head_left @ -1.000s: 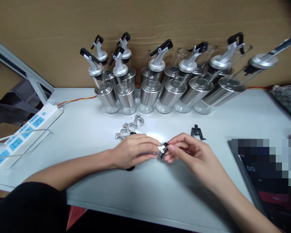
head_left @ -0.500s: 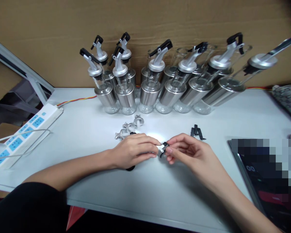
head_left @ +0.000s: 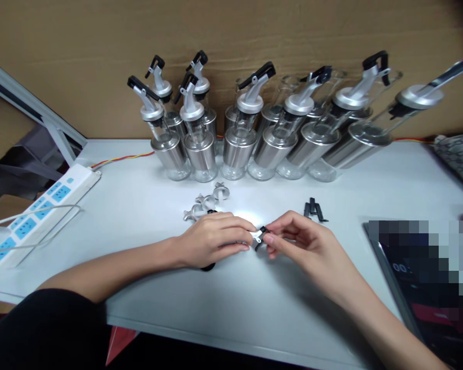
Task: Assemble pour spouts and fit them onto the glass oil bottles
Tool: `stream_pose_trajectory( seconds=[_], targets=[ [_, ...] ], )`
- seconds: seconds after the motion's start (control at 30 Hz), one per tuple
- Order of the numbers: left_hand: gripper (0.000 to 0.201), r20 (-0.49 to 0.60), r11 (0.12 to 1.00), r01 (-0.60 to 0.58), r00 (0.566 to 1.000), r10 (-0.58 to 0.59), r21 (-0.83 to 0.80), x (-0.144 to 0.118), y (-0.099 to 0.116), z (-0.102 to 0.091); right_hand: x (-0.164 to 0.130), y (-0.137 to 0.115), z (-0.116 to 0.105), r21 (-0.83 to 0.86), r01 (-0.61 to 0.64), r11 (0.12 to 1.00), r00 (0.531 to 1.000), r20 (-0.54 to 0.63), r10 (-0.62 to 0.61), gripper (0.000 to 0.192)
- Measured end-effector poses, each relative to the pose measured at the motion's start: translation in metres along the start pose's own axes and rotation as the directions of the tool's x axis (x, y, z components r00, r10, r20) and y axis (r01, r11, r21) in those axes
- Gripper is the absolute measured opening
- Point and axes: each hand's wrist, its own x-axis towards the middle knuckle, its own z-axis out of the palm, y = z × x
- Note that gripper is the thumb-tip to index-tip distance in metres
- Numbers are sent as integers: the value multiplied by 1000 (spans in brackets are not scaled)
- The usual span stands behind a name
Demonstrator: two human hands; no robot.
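Both hands meet mid-table: left hand (head_left: 212, 239) pinches a silver spout (head_left: 255, 236), right hand (head_left: 303, 241) pinches its black cap (head_left: 263, 237), seemingly half-clipped on. Loose spouts (head_left: 206, 203) at 11 o'clock, spare caps (head_left: 314, 209) at 1, bottles (head_left: 254, 139) at 12.

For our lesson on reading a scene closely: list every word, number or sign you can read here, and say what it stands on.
"00": pale digits, partly blurred, on the dark tablet at the right edge of the table.
Power strip: blue sockets only, no lettering readable.
Dispenser bottles and the pourer spout between left hand and right hand: no text.
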Motion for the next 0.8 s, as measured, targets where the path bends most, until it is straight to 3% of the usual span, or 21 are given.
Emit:
stream_pose_trajectory(
  seconds=[0.8],
  targets=[
    [17, -15, 998, -20, 1000, 20, -64, 1, -1, -1, 1, 1, 0, 53, -47, 997, 999, 24, 46, 27]
  ],
)
